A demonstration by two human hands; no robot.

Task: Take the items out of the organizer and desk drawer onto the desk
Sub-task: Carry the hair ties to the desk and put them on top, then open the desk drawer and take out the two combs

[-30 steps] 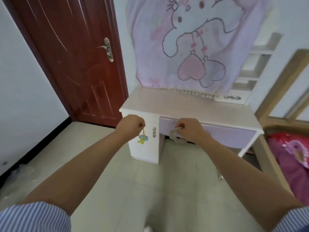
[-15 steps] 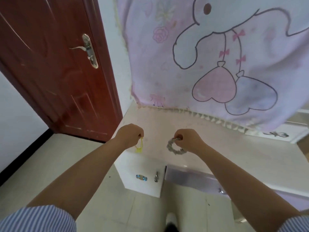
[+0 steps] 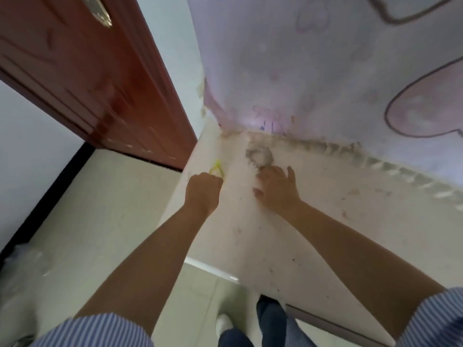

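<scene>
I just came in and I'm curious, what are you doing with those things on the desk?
A person is putting small things out on the pale desk. The right hand is open, with its fingers spread, right beside a grey scrunchie that lies on the desktop near the pink cartoon cloth. The left hand is closed in a fist on a small yellow band at the desk's left edge. It is too blurry to tell whether that band rests on the desk.
</scene>
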